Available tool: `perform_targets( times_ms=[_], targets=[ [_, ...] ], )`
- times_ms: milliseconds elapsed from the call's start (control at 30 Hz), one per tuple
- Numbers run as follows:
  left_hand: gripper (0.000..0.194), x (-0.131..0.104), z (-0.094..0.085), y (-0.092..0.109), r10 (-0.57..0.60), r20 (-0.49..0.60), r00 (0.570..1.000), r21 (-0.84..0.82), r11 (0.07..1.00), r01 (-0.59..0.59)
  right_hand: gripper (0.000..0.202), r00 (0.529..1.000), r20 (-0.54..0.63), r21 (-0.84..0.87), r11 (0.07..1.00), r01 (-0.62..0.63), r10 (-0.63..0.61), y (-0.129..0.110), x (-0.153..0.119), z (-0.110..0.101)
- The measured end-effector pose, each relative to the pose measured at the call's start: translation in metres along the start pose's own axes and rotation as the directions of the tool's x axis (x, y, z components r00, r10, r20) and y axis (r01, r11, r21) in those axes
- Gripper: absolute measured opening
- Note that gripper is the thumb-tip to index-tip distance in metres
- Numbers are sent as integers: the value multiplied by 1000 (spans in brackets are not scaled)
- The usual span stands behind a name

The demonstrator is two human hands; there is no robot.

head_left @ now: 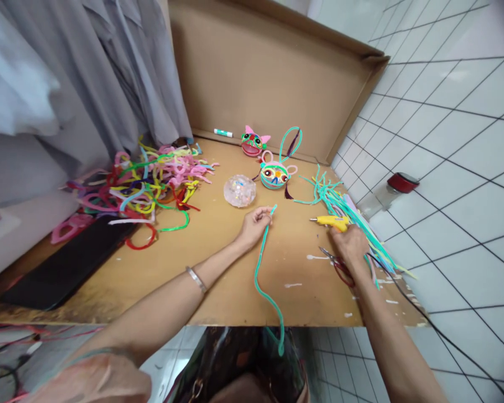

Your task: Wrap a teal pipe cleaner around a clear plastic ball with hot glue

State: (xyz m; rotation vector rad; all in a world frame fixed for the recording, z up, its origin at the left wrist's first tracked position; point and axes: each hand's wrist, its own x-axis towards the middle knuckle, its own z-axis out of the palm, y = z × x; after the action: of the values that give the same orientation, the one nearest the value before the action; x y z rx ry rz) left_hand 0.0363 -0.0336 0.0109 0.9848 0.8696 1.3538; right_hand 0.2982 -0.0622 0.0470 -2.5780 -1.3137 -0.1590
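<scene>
My left hand (256, 225) pinches a teal pipe cleaner (258, 271) near one end; its long tail curves down past the table's front edge. On the right, my right hand (350, 243) is closed round a yellow hot glue gun (334, 221), whose nozzle points left. Red-handled scissors (339, 266) lie beside and partly under that hand. Beyond my left hand sits a clear faceted ball (239, 191). Behind it stand a teal mask-like figure (274, 174) with pink loop ears and a red one (254, 143) with pink pointed ears.
Mixed pipe cleaners (163, 179) pile up at the left, by a black flat tray-like object (69, 263). Teal pipe cleaners (353, 215) lie bundled at the right, near a red-lidded jar (390, 193). A glue stick (223, 132) lies before the cardboard panel (269, 78). A black cord (420, 319) trails right.
</scene>
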Motion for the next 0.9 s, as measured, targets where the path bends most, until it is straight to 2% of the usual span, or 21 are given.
perform_targets(
  times_ms=[133, 233, 333, 400, 633, 900],
  targets=[
    [22, 1, 0, -2, -17, -4, 1000, -38, 999, 17, 55, 983, -180, 229, 973, 16, 26, -27, -13, -9],
    [26, 3, -1, -3, -34, 2, 999, -57, 998, 34, 54, 962, -266, 356, 921, 156, -60, -60, -20, -12],
    [29, 5, -2, -3, -44, 6, 999, -74, 996, 45, 49, 961, -225, 398, 885, 242, -162, -86, -27, -6],
    [32, 7, -3, -4, -55, 2, 998, -87, 995, 55, 48, 961, -200, 429, 864, 263, -193, -95, -32, 1],
    [30, 11, -4, -6, -92, 4, 996, -147, 985, 91, 43, 947, -245, 476, 825, 305, -209, -88, -38, 22],
    [30, 10, -4, -6, -92, 10, 996, -154, 984, 93, 40, 932, -260, 480, 804, 351, -252, -86, -37, 26]
  ],
)
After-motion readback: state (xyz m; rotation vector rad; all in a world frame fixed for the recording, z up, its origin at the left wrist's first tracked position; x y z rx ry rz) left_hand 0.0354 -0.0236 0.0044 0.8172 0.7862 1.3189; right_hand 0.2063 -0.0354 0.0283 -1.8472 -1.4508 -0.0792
